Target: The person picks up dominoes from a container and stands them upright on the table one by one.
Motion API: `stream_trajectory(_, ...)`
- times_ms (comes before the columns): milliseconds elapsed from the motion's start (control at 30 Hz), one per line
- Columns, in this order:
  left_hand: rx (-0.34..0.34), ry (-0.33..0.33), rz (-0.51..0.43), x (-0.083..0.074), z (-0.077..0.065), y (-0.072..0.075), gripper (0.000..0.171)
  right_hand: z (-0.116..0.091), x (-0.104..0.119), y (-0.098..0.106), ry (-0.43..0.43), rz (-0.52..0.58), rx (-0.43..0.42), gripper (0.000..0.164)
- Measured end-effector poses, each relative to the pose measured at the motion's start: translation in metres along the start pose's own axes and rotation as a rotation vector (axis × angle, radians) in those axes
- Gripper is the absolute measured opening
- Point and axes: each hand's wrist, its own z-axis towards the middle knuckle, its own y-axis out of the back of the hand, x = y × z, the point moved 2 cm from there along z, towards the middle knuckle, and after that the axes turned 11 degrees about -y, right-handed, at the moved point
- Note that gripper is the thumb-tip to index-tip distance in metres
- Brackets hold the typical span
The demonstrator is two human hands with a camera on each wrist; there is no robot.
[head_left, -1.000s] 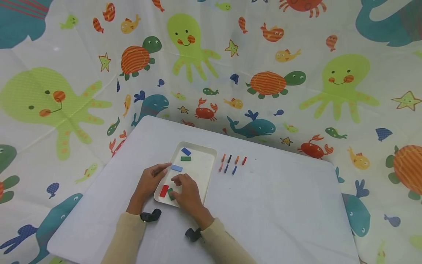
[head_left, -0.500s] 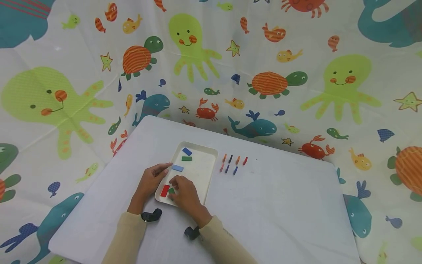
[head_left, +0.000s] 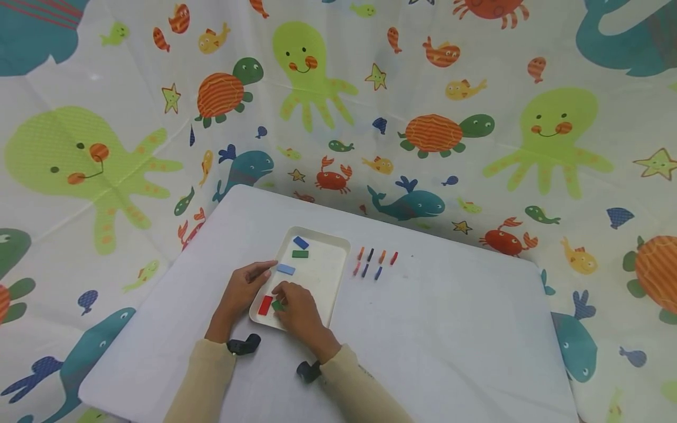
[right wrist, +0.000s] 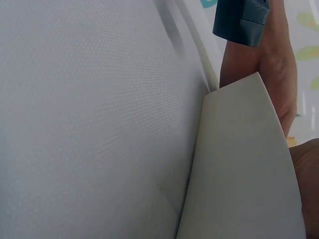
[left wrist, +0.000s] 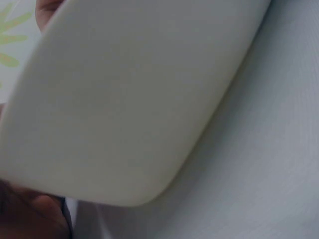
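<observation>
A shallow cream tray [head_left: 324, 288] lies on the table in the head view. At its left rim is my left hand [head_left: 243, 288], fingers extended and fingertips close to a light-blue bar [head_left: 286, 269]. Over the tray's near end, my right hand [head_left: 300, 308] pinches a green bar [head_left: 277, 305], partly hidden by the fingers. Just left of that lies a red bar [head_left: 265, 305]. A dark-blue bar [head_left: 301, 242] and another green bar [head_left: 300, 254] sit toward the far end. Both wrist views show mostly the tray's outer wall [left wrist: 134, 104], with the bars hidden behind it.
Right of the tray, several small coloured sticks [head_left: 371, 255] lie in two rows on the white table [head_left: 449, 329]. A curtain [head_left: 349, 94] printed with sea animals hangs behind the table. A dark wrist camera [head_left: 245, 345] is strapped to the left wrist.
My right hand has shifted slightly left around the near green bar, which has turned a little under the fingers. My left hand stays at the tray's rim.
</observation>
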Motion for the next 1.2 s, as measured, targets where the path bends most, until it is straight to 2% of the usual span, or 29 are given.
stream_trajectory(200,0.003,0.002,0.004,-0.001,0.000,0.001,0.042,-0.001,-0.002,0.005,0.018,-0.009,-0.016,0.037)
stream_trajectory(433,0.004,0.003,0.006,-0.003,0.000,0.002,0.041,-0.001,-0.004,0.009,-0.012,-0.003,-0.010,0.036)
stream_trajectory(933,0.009,-0.001,0.007,-0.005,-0.001,0.001,0.040,0.000,-0.005,0.008,-0.016,-0.095,-0.038,0.029)
stream_trajectory(1200,0.009,-0.004,0.008,-0.004,-0.001,0.001,0.040,-0.001,-0.005,0.012,0.000,-0.060,-0.073,0.027)
